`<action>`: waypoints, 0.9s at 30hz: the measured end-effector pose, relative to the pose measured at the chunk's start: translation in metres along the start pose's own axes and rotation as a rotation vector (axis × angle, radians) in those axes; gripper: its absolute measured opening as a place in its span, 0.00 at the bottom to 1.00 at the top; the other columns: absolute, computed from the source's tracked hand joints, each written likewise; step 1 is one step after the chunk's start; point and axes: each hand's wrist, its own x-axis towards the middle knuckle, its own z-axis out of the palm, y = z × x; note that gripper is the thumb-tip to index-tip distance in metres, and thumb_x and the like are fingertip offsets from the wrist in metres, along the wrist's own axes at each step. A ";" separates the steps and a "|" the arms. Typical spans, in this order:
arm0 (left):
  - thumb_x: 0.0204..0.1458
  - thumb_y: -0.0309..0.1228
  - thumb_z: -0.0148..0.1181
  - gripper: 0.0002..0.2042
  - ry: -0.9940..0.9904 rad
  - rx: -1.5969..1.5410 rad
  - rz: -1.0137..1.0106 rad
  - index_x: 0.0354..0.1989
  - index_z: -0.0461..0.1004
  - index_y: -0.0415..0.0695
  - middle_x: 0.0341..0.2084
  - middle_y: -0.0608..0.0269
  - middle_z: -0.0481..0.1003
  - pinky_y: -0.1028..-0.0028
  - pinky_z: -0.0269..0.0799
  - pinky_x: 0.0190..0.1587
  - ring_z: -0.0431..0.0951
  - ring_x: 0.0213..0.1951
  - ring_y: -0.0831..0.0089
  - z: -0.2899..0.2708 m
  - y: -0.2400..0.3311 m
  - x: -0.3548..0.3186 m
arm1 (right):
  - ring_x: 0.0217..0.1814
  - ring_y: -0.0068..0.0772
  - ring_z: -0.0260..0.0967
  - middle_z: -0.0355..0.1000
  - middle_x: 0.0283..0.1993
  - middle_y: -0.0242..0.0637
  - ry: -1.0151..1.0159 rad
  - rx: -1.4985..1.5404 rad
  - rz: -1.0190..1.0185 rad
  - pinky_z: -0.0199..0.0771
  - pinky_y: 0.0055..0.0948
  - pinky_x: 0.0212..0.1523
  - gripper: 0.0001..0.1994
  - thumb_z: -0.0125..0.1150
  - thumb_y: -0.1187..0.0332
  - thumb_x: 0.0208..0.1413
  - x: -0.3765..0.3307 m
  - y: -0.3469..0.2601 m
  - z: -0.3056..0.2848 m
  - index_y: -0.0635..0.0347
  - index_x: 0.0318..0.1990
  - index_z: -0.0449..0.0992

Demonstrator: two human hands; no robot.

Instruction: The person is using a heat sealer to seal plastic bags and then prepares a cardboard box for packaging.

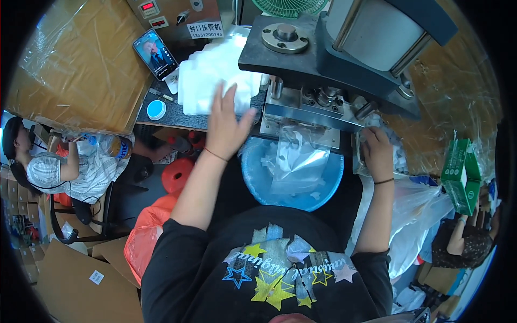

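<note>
My left hand (pixel 229 126) is open, fingers spread and slightly blurred, at the near edge of a stack of white, translucent plastic bags (pixel 196 86) on the bench. My right hand (pixel 378 153) is beside the press (pixel 307 110), over a bin of small pale pieces (pixel 396 148). Its fingers are curled down into the bin; what they grip is hidden. Between my hands, a clear plastic bag (pixel 301 156) hangs from the press's front edge. Beneath it, a blue basin (pixel 336 185) sits near my lap with pale scraps inside.
A propped phone (pixel 155 54) and a round blue-lidded jar (pixel 156 110) stand left of the stack. Large taped cartons (pixel 81 70) flank the bench. A red plastic bag (pixel 145 237) hangs by my left arm. Other people sit at both sides, one beside a green box (pixel 461 175).
</note>
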 end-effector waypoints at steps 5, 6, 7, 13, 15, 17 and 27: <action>0.57 0.40 0.61 0.25 -0.459 0.348 0.192 0.62 0.68 0.47 0.65 0.46 0.63 0.50 0.57 0.65 0.63 0.65 0.50 -0.023 -0.021 -0.028 | 0.49 0.48 0.71 0.74 0.48 0.40 0.047 -0.176 -0.125 0.72 0.41 0.44 0.17 0.63 0.77 0.45 0.002 -0.006 -0.009 0.57 0.46 0.79; 0.58 0.37 0.60 0.21 -0.510 0.308 0.225 0.59 0.71 0.47 0.62 0.49 0.66 0.53 0.61 0.63 0.67 0.63 0.54 -0.027 -0.013 -0.032 | 0.48 0.47 0.72 0.74 0.46 0.40 0.096 -0.199 -0.074 0.71 0.41 0.44 0.15 0.62 0.76 0.48 0.001 -0.006 -0.009 0.57 0.45 0.78; 0.61 0.29 0.56 0.12 -0.399 0.230 0.273 0.51 0.76 0.43 0.50 0.54 0.76 0.62 0.71 0.54 0.78 0.52 0.60 -0.029 -0.014 -0.035 | 0.46 0.46 0.72 0.74 0.44 0.41 0.145 -0.222 -0.031 0.70 0.42 0.44 0.13 0.61 0.75 0.50 0.001 -0.006 -0.009 0.58 0.45 0.78; 0.61 0.26 0.56 0.06 -0.425 -0.766 -0.433 0.39 0.78 0.37 0.30 0.64 0.80 0.78 0.73 0.39 0.78 0.33 0.80 -0.030 0.021 -0.056 | 0.41 0.50 0.71 0.74 0.39 0.45 0.245 0.394 0.002 0.71 0.41 0.43 0.07 0.57 0.74 0.56 -0.012 -0.065 -0.017 0.63 0.41 0.76; 0.58 0.26 0.61 0.05 -0.568 -0.856 -0.463 0.34 0.79 0.37 0.29 0.71 0.78 0.82 0.71 0.38 0.74 0.32 0.86 -0.033 0.046 -0.050 | 0.40 0.43 0.73 0.74 0.38 0.43 0.032 0.519 -0.182 0.71 0.35 0.43 0.06 0.58 0.74 0.57 -0.002 -0.097 -0.023 0.64 0.40 0.76; 0.59 0.26 0.61 0.05 -0.629 -0.867 -0.418 0.34 0.79 0.37 0.29 0.69 0.79 0.80 0.72 0.39 0.75 0.32 0.85 -0.023 0.060 -0.053 | 0.36 0.38 0.71 0.73 0.35 0.41 0.059 0.768 -0.088 0.71 0.33 0.40 0.06 0.59 0.73 0.57 0.004 -0.124 -0.030 0.64 0.40 0.76; 0.65 0.33 0.54 0.12 -1.044 -1.469 -0.665 0.48 0.76 0.35 0.38 0.56 0.81 0.73 0.78 0.45 0.82 0.40 0.70 0.001 0.100 -0.076 | 0.38 0.40 0.70 0.72 0.32 0.40 -0.193 0.682 -0.162 0.69 0.35 0.40 0.10 0.54 0.67 0.64 0.005 -0.106 -0.043 0.65 0.36 0.76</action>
